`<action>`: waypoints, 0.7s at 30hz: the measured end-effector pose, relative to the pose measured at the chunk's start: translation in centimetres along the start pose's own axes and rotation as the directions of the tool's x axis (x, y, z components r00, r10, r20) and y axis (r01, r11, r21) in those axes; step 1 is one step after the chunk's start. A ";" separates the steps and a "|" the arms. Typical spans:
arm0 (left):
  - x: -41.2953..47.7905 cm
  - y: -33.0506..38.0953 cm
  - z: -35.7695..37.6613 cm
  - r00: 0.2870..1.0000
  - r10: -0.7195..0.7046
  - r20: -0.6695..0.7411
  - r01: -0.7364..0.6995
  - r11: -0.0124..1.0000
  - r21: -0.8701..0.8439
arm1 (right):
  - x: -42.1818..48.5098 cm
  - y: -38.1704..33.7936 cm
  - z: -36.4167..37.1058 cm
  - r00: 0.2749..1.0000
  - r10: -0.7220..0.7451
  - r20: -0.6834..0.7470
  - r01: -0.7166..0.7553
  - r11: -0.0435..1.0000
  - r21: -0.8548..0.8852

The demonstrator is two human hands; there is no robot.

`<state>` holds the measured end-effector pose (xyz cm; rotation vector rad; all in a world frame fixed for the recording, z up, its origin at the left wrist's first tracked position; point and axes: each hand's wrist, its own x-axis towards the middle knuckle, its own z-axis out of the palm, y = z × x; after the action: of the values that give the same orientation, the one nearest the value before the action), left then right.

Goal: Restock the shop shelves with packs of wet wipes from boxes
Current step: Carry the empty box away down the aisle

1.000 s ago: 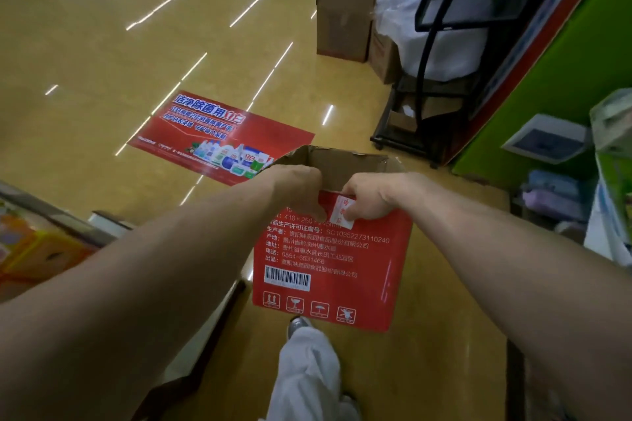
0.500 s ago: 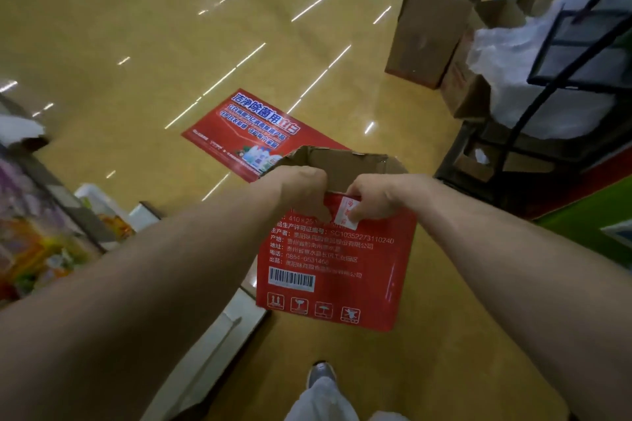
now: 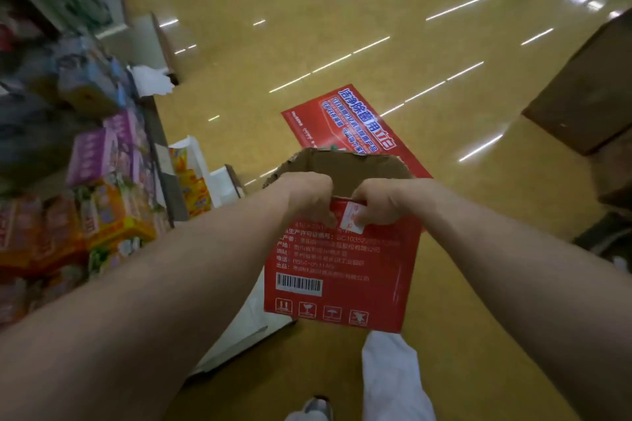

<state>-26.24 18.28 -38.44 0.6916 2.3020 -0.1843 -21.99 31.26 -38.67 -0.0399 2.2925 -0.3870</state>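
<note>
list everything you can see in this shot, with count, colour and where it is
red box: one, red outside, brown inside, top open, held up mid-view
floor sticker: one, red with white and blue print, flat on the floor beyond the box
cardboard boxes: at least two, brown, on the floor at the right edge
shelf packs: many, purple, orange and yellow, blurred, on shelves at left
white sheet: one, white, on the floor below the box; cannot tell what it is
floor: glossy yellow-tan, throughout
trouser leg: one, white, bottom centre
shoe: one, grey, bottom edge
left hand: one, grips the box's near top edge
right hand: one, grips the same edge, beside the left
</note>
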 end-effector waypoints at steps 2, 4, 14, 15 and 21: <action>1.4 -0.5 -0.3 0.998 -0.059 0.009 0.060 0.997 -0.038 | 1.9 0.5 -1.1 0.998 -0.061 0.004 0.061 0.996 -0.071; 3.0 -0.5 -0.7 0.995 -0.096 0.014 0.096 0.993 -0.070 | 3.5 1.6 -2.1 0.996 -0.088 0.030 0.090 0.990 -0.104; 11.8 0.8 1.5 0.974 -0.222 0.046 0.225 0.924 -0.309 | 11.6 6.8 -4.6 0.976 -0.154 0.153 0.190 0.947 -0.258; 12.6 0.4 2.0 0.971 -0.232 0.061 0.239 0.916 -0.322 | 12.6 6.8 -4.3 0.973 -0.166 0.160 0.203 0.945 -0.258; 17.1 -3.0 5.6 0.947 -0.307 0.094 0.320 0.915 -0.246 | 19.9 6.6 -1.2 0.961 -0.245 0.124 0.273 0.902 -0.334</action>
<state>-34.74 21.27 -54.27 0.1793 2.3183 -0.0462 -35.87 34.89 -54.00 -0.5365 2.2550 -0.1035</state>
